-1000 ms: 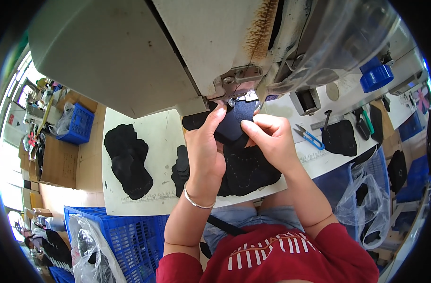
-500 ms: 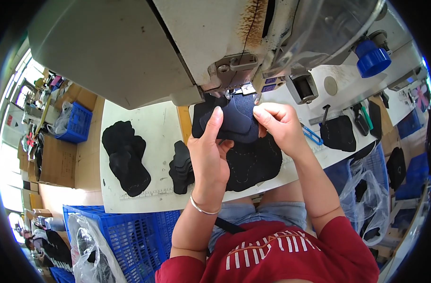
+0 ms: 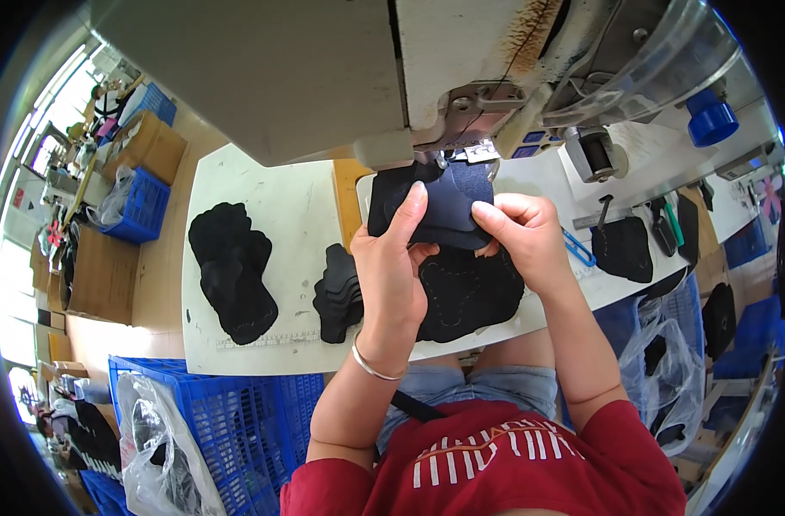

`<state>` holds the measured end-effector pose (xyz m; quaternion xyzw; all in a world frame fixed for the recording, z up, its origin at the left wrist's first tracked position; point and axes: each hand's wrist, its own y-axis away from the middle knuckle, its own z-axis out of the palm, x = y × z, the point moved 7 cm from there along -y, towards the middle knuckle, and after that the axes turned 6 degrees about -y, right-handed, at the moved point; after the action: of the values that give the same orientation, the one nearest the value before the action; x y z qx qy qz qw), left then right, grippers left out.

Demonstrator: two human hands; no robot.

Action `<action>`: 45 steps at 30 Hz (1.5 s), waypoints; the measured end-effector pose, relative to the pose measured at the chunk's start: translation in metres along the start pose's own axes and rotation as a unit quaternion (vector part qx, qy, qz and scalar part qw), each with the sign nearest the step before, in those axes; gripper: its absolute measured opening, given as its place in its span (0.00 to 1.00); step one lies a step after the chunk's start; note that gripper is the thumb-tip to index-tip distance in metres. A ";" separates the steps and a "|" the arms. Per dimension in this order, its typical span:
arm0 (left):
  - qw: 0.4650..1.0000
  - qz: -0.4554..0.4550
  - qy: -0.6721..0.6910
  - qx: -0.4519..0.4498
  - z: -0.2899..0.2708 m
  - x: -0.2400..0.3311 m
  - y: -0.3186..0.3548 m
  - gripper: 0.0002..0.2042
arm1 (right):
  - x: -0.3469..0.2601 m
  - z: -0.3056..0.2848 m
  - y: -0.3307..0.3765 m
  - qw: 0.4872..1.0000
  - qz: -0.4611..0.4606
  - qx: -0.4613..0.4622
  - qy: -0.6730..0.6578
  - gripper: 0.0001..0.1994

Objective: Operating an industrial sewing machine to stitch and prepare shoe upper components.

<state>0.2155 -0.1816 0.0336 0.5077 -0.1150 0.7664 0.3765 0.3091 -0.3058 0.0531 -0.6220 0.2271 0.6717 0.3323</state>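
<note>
Both hands hold dark fabric pieces (image 3: pixel 448 206) at the front of a sewing machine (image 3: pixel 341 77), close to its presser foot (image 3: pixel 442 161). A smaller dark navy piece lies over a black one there. My left hand (image 3: pixel 391 267) grips the left edge, thumb on top and fingers beneath. My right hand (image 3: pixel 530 239) pinches the right edge between thumb and fingers. Below them rests a larger black piece (image 3: pixel 474 301) with pale dashed outlines. Left of my left hand sits a stack of small dark shaped pieces (image 3: pixel 337 297); farther left is a pile of black pieces (image 3: pixel 233 275).
On the right of the white table (image 3: pixel 281 206) lie a blue-handled tool (image 3: pixel 578 248), a black piece (image 3: pixel 625 249) and a green-handled tool (image 3: pixel 673 224). A blue crate (image 3: pixel 246 421) with a plastic bag (image 3: pixel 165 451) stands at lower left. More plastic bags (image 3: pixel 668 370) hang at lower right.
The view has shifted, so the machine appears farther right and higher. Both hands keep hold of the fabric pieces, with my right fingers slightly lower along the edge.
</note>
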 end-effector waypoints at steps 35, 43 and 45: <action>0.998 -0.015 0.038 -0.056 0.023 -0.016 0.025 0.07 | -0.012 -0.004 -0.004 1.000 0.005 -0.006 -0.016 0.12; 0.997 0.043 -0.005 -0.066 0.024 -0.012 0.018 0.04 | -0.011 -0.005 -0.007 1.000 -0.010 -0.020 -0.002 0.12; 0.997 0.049 -0.004 -0.067 0.025 -0.010 0.017 0.04 | -0.013 -0.004 -0.008 1.000 -0.009 -0.017 -0.003 0.11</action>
<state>0.2235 -0.2119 0.0398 0.4781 -0.1922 0.7726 0.3708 0.3172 -0.3052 0.0663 -0.6275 0.2086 0.6742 0.3287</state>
